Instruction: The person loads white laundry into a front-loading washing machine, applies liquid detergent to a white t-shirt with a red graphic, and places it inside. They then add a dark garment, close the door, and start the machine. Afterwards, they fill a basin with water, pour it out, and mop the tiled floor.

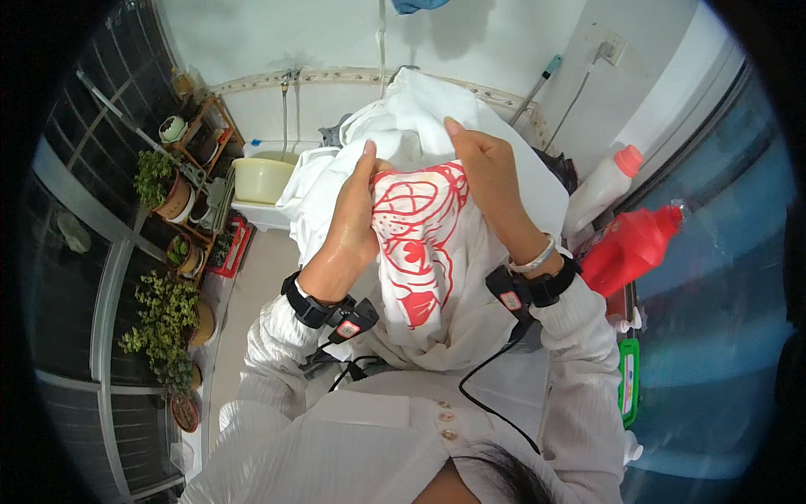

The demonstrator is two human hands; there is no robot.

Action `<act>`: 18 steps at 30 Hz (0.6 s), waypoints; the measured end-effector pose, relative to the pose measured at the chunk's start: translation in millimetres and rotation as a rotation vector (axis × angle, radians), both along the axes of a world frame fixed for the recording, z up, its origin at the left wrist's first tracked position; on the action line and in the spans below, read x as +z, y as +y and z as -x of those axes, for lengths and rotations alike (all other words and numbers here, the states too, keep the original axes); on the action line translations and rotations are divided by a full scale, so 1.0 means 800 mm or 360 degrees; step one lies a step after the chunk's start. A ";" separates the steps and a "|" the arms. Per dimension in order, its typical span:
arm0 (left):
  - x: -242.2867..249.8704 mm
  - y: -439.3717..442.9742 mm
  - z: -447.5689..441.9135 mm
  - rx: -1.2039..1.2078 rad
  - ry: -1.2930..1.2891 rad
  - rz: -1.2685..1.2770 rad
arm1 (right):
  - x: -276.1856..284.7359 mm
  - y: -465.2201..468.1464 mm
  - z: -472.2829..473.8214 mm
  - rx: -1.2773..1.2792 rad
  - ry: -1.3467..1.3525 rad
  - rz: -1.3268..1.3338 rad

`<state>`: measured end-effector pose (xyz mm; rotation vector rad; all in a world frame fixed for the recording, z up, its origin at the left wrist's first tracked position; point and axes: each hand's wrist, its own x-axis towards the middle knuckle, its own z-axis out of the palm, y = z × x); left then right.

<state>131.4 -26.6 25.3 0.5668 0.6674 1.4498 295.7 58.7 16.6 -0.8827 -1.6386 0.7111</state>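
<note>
Between my two hands a white cloth with a red printed drawing (415,239) is stretched at its upper edge and hangs down in folds. My left hand (356,220) grips it at the left, thumb pointing up. At the right, my right hand (485,164) pinches the other upper corner, thumb also up. Behind and beneath spreads a large heap of white fabric (428,104), which hides whatever supports it. Whether the printed cloth is part of this heap or a separate piece, I cannot tell.
A pale yellow basin (261,179) stands left of the heap, near a wall tap (289,74). Potted plants (167,315) line the left side by the window. A red detergent bottle (630,249) and a white bottle with a pink cap (601,189) stand at the right.
</note>
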 end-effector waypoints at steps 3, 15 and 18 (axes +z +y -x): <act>0.001 -0.003 0.004 0.0095 0.0375 -0.0096 | -0.001 -0.004 -0.003 0.0084 0.0187 0.0139; -0.017 0.022 -0.016 -0.0561 -0.0020 -0.0332 | 0.030 -0.073 0.053 -0.0012 -0.0620 -0.1594; -0.049 0.024 -0.053 -0.0094 -0.0205 0.0341 | 0.029 -0.053 0.052 -0.0500 -0.0974 -0.1304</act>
